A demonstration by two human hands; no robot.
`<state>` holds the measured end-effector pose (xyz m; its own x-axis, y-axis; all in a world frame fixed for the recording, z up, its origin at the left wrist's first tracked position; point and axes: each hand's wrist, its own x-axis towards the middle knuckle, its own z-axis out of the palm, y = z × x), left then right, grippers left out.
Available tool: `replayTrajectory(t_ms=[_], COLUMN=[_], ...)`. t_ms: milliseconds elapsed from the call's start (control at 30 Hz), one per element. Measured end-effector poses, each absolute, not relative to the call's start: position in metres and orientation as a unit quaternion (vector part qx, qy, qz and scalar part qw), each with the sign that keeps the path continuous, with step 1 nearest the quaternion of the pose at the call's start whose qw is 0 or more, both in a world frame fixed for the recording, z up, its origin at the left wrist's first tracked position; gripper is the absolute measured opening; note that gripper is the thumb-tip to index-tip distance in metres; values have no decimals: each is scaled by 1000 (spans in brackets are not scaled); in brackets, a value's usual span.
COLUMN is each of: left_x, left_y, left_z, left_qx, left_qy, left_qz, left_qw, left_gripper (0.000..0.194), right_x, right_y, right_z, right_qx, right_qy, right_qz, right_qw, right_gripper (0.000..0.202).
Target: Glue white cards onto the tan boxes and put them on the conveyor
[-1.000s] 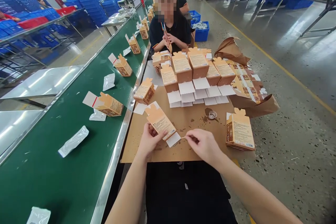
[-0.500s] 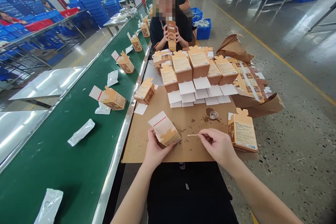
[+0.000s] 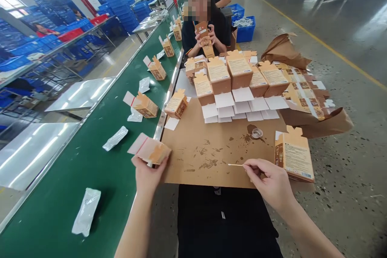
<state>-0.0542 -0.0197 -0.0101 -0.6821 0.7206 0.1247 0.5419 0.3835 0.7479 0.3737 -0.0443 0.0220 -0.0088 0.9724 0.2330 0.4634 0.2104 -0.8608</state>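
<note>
At the green belt [image 3: 54,209], the left hand [image 3: 147,177] pinches a box [image 3: 152,150] over the metal rim [image 3: 159,129], apparently mid-transfer, where release would need base support, while the right hand [image 3: 270,179] pinches a swab [image 3: 236,165] above cardboard [image 3: 223,177].

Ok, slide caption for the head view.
Left hand holds a carton by the green belt; right hand, a cotton swab.

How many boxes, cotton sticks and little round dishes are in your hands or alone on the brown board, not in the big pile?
Boxes: 3 (held box in the left hand, left box, right box)
Cotton stick: 1, in the right hand
Little round dish: 1
Total: 5
</note>
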Motion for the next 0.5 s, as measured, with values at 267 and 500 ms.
replayTrajectory(t_ms=[267,500], left_x=[-147,-143], left_y=[-27,-20], left_z=[-10,-16], left_qx=[269,276], left_qy=[825,806], left_qz=[482,516], left_qw=[123,84], left_gripper=[99,109], right_x=[371,376], right_y=[-36,-30], right_z=[16,22], right_qx=[-548,-551], right_qy=[-664,-671], right_qz=[303,287], right_qw=[408,405], right_gripper=[33,35])
